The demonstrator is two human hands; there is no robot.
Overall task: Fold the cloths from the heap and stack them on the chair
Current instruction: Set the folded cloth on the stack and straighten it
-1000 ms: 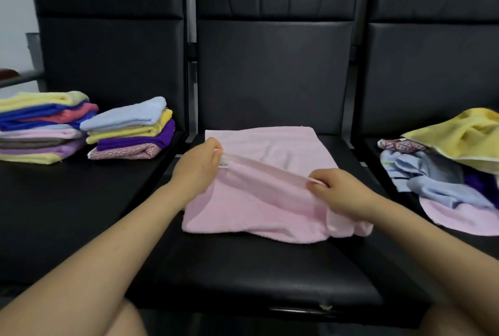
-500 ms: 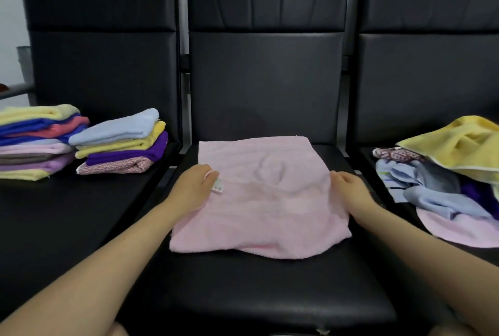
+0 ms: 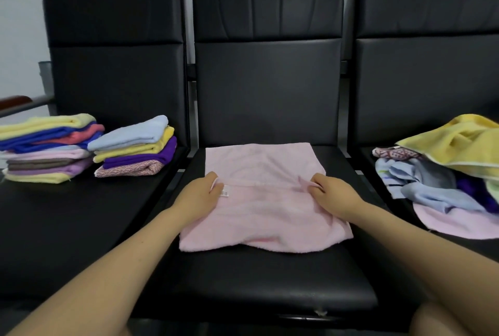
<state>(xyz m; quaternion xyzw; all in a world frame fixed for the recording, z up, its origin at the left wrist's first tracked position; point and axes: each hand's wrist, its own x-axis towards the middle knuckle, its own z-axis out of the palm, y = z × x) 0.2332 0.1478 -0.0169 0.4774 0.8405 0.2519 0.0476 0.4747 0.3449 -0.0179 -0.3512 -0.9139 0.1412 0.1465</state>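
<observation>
A pink cloth (image 3: 263,208) lies spread on the seat of the middle black chair (image 3: 270,281). My left hand (image 3: 198,195) pinches its left edge beside a small white label. My right hand (image 3: 333,196) pinches the fabric near the right edge, where it bunches into a small fold. An unfolded heap of cloths (image 3: 442,173), yellow on top with blue, purple and pink beneath, sits on the right chair. Two stacks of folded cloths (image 3: 135,146) (image 3: 46,149) stand on the left chair.
Three black padded chairs stand side by side against a pale wall. The left chair seat (image 3: 67,227) is bare in front of the stacks. A metal armrest with a brown pad (image 3: 19,102) sticks out at far left. My knee (image 3: 453,319) shows at bottom right.
A second ago both hands held a lifted fold of the pink cloth. It has since been laid flat, and my right hand has moved inward and pinches the fabric again.
</observation>
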